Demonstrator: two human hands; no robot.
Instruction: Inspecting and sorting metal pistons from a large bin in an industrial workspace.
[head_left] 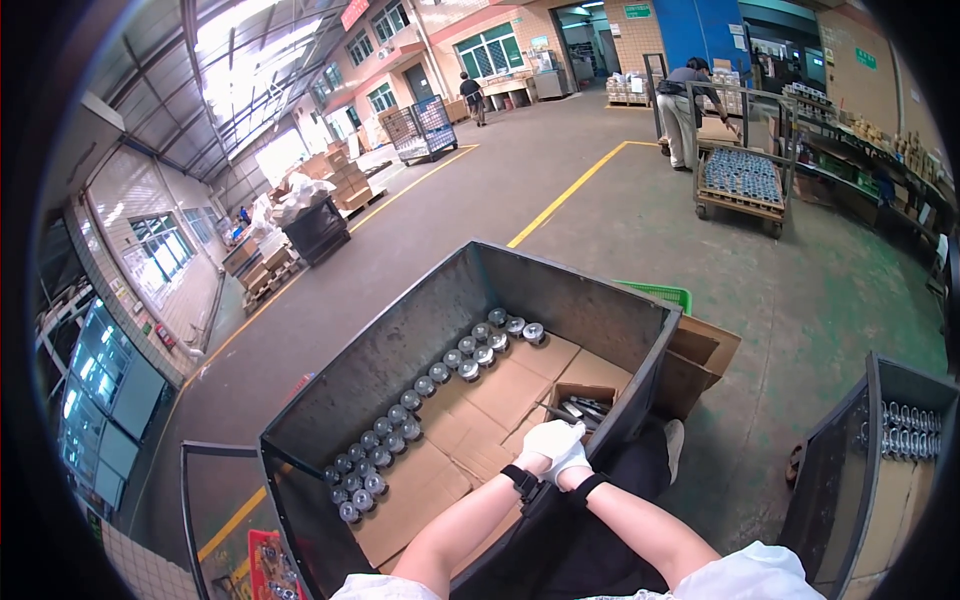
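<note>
Both my hands wear white gloves and meet at the near right side of a large dark metal bin (360, 360). My left hand (543, 443) is closed, its fingers curled toward the right one. Pressed against it, my right hand (572, 464) is closed too and partly covered. Whatever is between them cannot be made out. Just beyond the fingers, a small cardboard box (585, 391) holds dark and silvery metal pieces. Along the bin's left and far sides, round shiny metal parts (410, 399) stand in rows on flat cardboard sheets (445, 440).
A second bin (870, 480) with metal parts stands at right. Beyond my bin are an open carton (700, 350) and a green basket (660, 293). A red crate (268, 565) is at lower left. Farther off, a person (685, 110) bends by a loaded trolley (742, 180).
</note>
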